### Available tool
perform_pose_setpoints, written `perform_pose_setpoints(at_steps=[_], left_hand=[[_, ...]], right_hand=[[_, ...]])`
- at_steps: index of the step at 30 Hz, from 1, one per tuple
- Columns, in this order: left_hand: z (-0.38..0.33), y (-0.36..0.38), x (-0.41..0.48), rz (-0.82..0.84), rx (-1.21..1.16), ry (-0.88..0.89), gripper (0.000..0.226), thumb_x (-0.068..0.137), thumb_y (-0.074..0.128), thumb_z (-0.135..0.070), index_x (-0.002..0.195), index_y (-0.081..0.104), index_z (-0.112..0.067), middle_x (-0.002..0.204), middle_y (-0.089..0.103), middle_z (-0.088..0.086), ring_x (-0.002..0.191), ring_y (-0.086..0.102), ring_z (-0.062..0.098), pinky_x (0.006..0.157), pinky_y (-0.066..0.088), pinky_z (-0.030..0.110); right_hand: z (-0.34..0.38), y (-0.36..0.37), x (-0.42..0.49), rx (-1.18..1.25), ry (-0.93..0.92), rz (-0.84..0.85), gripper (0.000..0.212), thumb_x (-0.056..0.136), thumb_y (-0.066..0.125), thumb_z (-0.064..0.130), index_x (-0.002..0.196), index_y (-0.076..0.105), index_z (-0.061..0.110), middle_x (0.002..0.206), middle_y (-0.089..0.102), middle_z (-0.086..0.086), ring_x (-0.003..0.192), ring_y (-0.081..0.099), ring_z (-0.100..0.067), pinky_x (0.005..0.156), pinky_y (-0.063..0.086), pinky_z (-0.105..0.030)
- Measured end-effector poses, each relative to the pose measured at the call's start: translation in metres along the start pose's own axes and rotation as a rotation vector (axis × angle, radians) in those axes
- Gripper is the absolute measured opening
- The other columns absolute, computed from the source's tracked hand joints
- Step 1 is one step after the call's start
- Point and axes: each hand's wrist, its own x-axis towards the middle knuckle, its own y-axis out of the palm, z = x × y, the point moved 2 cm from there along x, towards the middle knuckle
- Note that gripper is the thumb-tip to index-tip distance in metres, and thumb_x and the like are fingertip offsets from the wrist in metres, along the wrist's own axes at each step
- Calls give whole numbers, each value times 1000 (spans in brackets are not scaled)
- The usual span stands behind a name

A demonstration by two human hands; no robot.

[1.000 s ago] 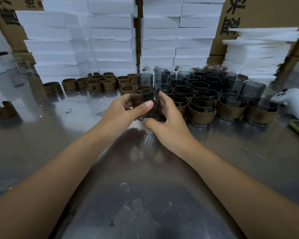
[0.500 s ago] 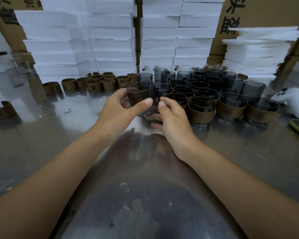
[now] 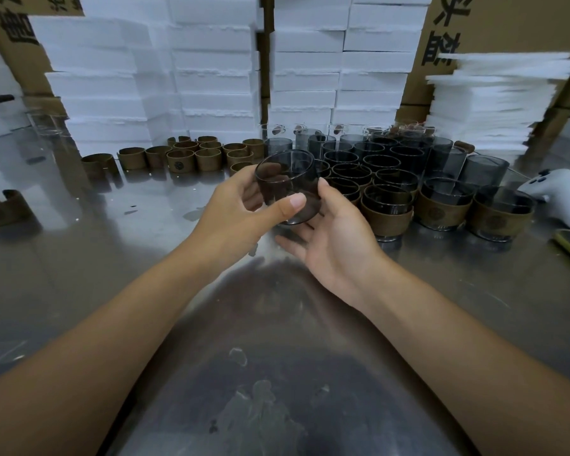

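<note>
Above the middle of the worktop (image 3: pixel 112 258), the left hand (image 3: pixel 241 209) is gripping a smoky glass tumbler (image 3: pixel 285 182), its thumb lying across the near side and its fingers curling round the far side. The tumbler is hanging clear of the surface, slightly tilted, with its open mouth facing up. The right hand (image 3: pixel 336 238) is lying wide just right of it, palm up, fingers spreading loosely below the base while the thumb tip is touching the tumbler's right wall. Just to the right, three glasses in brown sleeves (image 3: pixel 387 209) are standing in a near row, and behind them a tight cluster of bare dark glasses (image 3: pixel 389 156) is filling the space to the far edge. To the far left, empty brown sleeves (image 3: pixel 191 156) are sitting in a loose group, with one lone sleeve (image 3: pixel 4 207) well apart at the left edge. A white controller (image 3: pixel 556 192) is resting at the right, and stacked white foam boxes (image 3: pixel 211 77) are rising along the far side
</note>
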Motion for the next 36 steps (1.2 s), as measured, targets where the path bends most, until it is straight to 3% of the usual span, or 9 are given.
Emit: perform_pose_setpoints(at_steps=[4, 10, 15, 18, 24, 27, 30, 33, 36], left_hand=[[-2, 1, -1, 16, -37, -1, 45, 66, 69, -33, 109, 58, -24, 102, 68, -14, 97, 64, -5, 78, 47, 8], [-1, 1, 0, 23, -44, 8, 51, 67, 69, -32, 115, 56, -20, 103, 68, -12, 98, 64, -3, 80, 47, 9], [3, -2, 1, 23, 39, 20, 47, 66, 69, -37, 110, 55, -32, 110, 66, -11, 111, 60, 4, 99, 45, 23], [4, -1, 1, 33, 67, 26, 55, 67, 70, -36, 117, 54, -23, 115, 65, -4, 113, 60, 8, 104, 44, 28], [4, -2, 1, 33, 71, 33, 55, 68, 69, -33, 119, 52, -22, 118, 63, -2, 116, 59, 13, 106, 43, 35], [3, -2, 1, 37, 81, 41, 51, 68, 69, -33, 115, 52, -27, 116, 63, -8, 114, 59, 8, 106, 43, 32], [4, -1, 1, 32, 83, 44, 55, 67, 70, -32, 118, 51, -25, 116, 62, -10, 115, 59, 6, 106, 42, 32], [3, 0, 1, 27, 98, 49, 64, 66, 70, -32, 125, 49, -17, 119, 61, -6, 118, 57, 9, 107, 42, 35], [2, 0, 0, 23, 97, 48, 67, 66, 70, -30, 127, 49, -13, 120, 62, -4, 117, 57, 9, 107, 41, 34]], right_hand=[[-1, 1, -2, 14, 73, 66, 42, 98, 36, 49, 109, 63, 19, 90, 68, 2, 113, 61, -20, 85, 48, -38], [-2, 4, -5, -13, 174, 114, 57, 94, 30, 62, 117, 60, 19, 126, 63, -7, 98, 64, -15, 77, 53, -35], [-2, 0, -4, -59, 212, 74, 62, 93, 30, 62, 114, 59, 12, 102, 68, -8, 83, 67, -15, 79, 51, -33], [-2, -3, -3, -85, 207, 43, 60, 94, 33, 59, 113, 61, 9, 94, 71, -7, 76, 69, -13, 78, 51, -31], [-1, -6, 0, -116, 171, 36, 56, 92, 38, 57, 113, 61, 10, 98, 71, -5, 72, 72, -11, 76, 51, -29], [-1, -9, 3, -117, 142, 2, 54, 92, 43, 54, 117, 61, 9, 98, 72, -6, 73, 72, -10, 71, 53, -26], [-1, -11, 4, -95, 112, -39, 50, 92, 48, 49, 117, 61, 8, 97, 72, -8, 80, 70, -13, 74, 53, -26], [-1, -12, 5, -40, 70, -67, 39, 93, 51, 42, 106, 63, 7, 100, 71, -11, 89, 67, -17, 78, 53, -28], [0, -11, 6, 28, 29, -34, 29, 95, 51, 36, 94, 63, 10, 88, 73, -7, 92, 67, -17, 82, 53, -32]])
